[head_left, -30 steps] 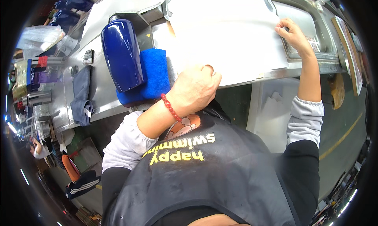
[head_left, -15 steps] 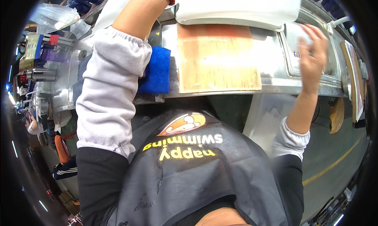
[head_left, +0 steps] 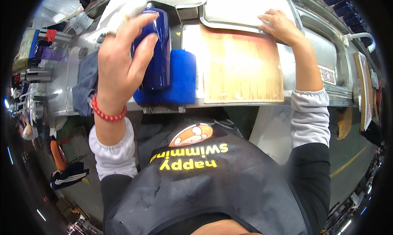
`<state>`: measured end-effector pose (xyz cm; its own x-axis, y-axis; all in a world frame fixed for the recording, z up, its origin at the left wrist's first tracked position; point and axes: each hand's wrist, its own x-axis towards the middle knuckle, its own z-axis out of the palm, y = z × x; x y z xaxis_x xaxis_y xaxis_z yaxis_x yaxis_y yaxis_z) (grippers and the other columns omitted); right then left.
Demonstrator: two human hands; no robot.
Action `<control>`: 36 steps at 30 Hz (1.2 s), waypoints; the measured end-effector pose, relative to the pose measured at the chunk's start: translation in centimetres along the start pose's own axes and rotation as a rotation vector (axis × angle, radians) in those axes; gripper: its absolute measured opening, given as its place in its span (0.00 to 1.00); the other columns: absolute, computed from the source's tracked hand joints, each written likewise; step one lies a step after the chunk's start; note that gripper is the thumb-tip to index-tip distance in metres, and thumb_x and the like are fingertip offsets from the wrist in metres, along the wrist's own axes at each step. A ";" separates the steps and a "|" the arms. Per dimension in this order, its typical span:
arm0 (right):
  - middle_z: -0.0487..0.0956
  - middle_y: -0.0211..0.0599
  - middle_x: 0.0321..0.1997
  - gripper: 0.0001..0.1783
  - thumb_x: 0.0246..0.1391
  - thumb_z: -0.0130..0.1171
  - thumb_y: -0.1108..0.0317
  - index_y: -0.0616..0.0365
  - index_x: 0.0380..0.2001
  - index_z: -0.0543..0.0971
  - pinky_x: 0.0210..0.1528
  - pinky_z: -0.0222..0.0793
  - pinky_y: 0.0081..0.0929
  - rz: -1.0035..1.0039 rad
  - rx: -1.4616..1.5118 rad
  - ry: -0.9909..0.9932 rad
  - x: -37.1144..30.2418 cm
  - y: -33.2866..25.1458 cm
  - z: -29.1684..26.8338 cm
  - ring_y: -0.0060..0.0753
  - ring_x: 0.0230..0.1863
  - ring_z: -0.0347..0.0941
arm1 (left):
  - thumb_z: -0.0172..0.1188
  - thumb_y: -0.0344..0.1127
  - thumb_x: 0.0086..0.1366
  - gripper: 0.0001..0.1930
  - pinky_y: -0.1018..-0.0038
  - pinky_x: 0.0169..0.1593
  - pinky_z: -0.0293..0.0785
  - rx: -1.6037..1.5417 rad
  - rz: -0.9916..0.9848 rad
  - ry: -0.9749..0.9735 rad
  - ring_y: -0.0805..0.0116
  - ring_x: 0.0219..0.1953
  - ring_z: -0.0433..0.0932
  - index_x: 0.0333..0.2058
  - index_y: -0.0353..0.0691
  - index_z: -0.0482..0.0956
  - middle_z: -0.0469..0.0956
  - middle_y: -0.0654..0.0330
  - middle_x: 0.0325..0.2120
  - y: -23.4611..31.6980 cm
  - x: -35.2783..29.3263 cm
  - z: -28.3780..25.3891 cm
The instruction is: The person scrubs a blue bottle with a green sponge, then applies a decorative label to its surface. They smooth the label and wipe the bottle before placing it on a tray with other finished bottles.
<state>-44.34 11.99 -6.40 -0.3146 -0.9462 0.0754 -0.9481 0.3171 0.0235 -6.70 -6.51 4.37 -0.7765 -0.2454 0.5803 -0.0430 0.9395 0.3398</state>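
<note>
A glossy dark blue bottle (head_left: 162,50) with a metallic neck lies over a bright blue cloth (head_left: 184,77) at the counter's left front. My left hand (head_left: 118,61), a red bead bracelet at its wrist, is closed on the bottle's left side, with thumb and forefinger across it; its other fingers are mostly hidden. A white cloth-like thing (head_left: 125,15) shows just beyond that hand. At the far side of a wooden board (head_left: 241,67), my right hand (head_left: 282,27) has its fingers bent over the near edge of a white tray (head_left: 237,7).
A steel sink (head_left: 321,46) with a pale tap (head_left: 362,37) is at the right. A grey cloth (head_left: 86,83) hangs at the counter's left edge. More dark blue bottles (head_left: 339,3) stand at the far right. Framed boards (head_left: 364,91) lean beyond the sink.
My left hand has come back from the far side with the dark blue bottle, over the blue cloth. My right hand has moved from above the sink to the white tray's edge.
</note>
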 end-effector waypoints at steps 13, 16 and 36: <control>0.80 0.40 0.49 0.16 0.60 0.64 0.65 0.64 0.48 0.80 0.51 0.73 0.32 -0.044 0.450 -0.279 6.0 4.1 -9.7 0.37 0.45 0.77 | 0.57 0.27 0.68 0.14 0.65 0.55 0.75 -0.179 -0.323 0.095 0.51 0.53 0.79 0.50 0.29 0.81 0.77 0.41 0.55 -4.0 -7.7 -3.3; 0.79 0.47 0.58 0.24 0.59 0.65 0.63 0.60 0.57 0.78 0.59 0.72 0.39 -0.008 -0.261 0.223 8.3 4.6 -8.6 0.47 0.57 0.76 | 0.57 0.28 0.69 0.14 0.68 0.53 0.77 -0.105 -0.342 0.084 0.55 0.52 0.79 0.50 0.28 0.81 0.77 0.42 0.56 -4.7 -9.0 -3.5; 0.83 0.33 0.42 0.18 0.61 0.47 0.76 0.58 0.49 0.82 0.51 0.73 0.29 0.253 0.784 0.417 5.6 6.5 -5.3 0.29 0.45 0.77 | 0.52 0.27 0.73 0.15 0.70 0.60 0.73 -0.217 -0.426 0.038 0.65 0.53 0.79 0.55 0.28 0.77 0.81 0.51 0.50 -5.2 -12.9 -0.9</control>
<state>-52.01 9.05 -0.56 -0.6185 -0.7071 0.3426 -0.6614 0.2331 -0.7129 4.05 -8.41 -4.21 -0.6944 -0.6100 0.3817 -0.2168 0.6832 0.6973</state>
